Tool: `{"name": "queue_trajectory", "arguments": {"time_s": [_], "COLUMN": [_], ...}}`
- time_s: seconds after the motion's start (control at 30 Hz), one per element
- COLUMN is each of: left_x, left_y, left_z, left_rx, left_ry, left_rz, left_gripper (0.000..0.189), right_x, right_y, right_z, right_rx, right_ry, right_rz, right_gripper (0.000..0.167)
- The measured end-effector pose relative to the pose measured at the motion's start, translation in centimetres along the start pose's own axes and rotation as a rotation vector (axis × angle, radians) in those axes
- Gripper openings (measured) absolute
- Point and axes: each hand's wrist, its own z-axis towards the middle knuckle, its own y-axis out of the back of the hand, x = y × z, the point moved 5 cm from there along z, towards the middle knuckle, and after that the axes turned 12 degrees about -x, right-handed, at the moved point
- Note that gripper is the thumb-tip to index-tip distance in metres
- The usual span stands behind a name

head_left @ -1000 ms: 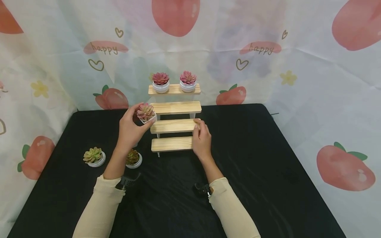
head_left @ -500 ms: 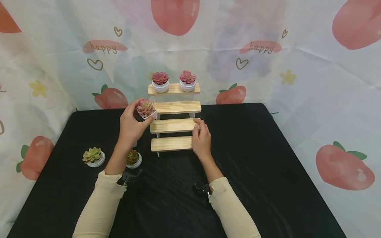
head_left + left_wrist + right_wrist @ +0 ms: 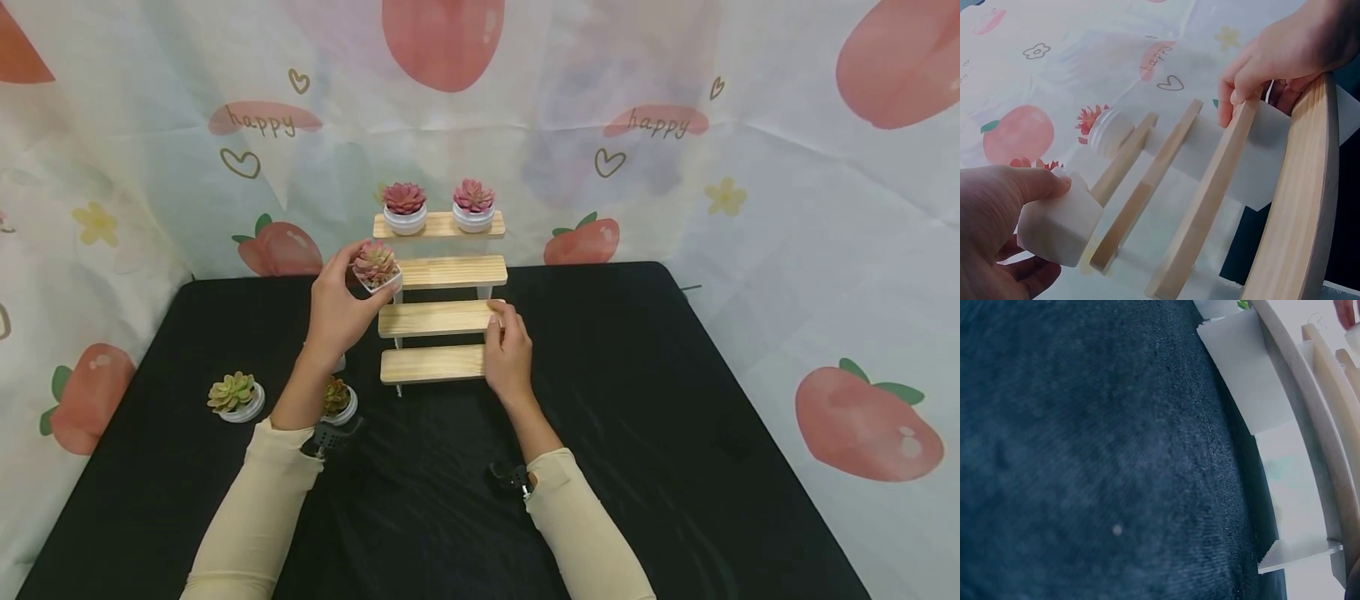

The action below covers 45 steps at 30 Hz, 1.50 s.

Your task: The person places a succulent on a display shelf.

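My left hand [image 3: 337, 304] grips a pink potted succulent [image 3: 377, 265] in a white angular pot, fingers behind and thumb in front. The plant is raised beside the left end of the second tier from the top of a wooden stepped display stand [image 3: 442, 318]. In the left wrist view the white pot [image 3: 1060, 225] tilts between thumb and fingers. My right hand [image 3: 510, 354] holds the stand's right end near the lower two tiers, fingers curled over the board edge. Two pink succulents in round white pots, left [image 3: 405, 208] and right [image 3: 473, 205], stand on the top tier.
A light green succulent [image 3: 234, 396] in a round pot lies tilted on the black-covered table [image 3: 637, 433] at left. Another darker green one [image 3: 339, 402] is partly hidden by my left forearm. A printed curtain [image 3: 555, 158] hangs right behind the stand.
My left hand has moved slightly up and to the right with the pink succulent, closer to the second tier. The right hand and the stand have stayed in place.
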Motion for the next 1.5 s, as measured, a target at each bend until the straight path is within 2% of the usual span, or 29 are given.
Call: {"name": "queue_trajectory", "arguments": {"time_s": [0.23,0.47,0.77,0.97,1.13,1.5], "left_x": [-0.1,-0.1,-0.1,-0.3,-0.2,-0.6], "left_y": [-0.4,-0.6,-1.2,-1.6,-2.0,-2.6], "left_z": [0.2,0.3,0.9,1.2,1.2,1.2], "left_rx": [0.005,-0.006,0.01,0.041,0.085,0.123], "left_ry": [0.033,0.035,0.036,0.032,0.039,0.044], "left_rz": [-0.009,-0.026,-0.086,-0.101,-0.079,-0.091], "left_gripper": [0.077,0.067,0.064,0.062,0.063,0.064], "right_x": [0.1,0.0,0.1,0.1,0.1,0.1], "right_y": [0.1,0.0,0.1,0.1,0.1,0.1], "right_z": [0.0,0.0,0.0,-0.1,-0.1,-0.1], "right_rx": [-0.007,-0.002,-0.007,0.003,0.005,0.009], "right_ry": [0.009,0.001,0.007,-0.004,-0.001,-0.001], "right_rz": [0.008,0.008,0.009,-0.002,-0.008,0.001], "right_gripper": [0.029,0.029,0.029,0.03,0.03,0.031]}}
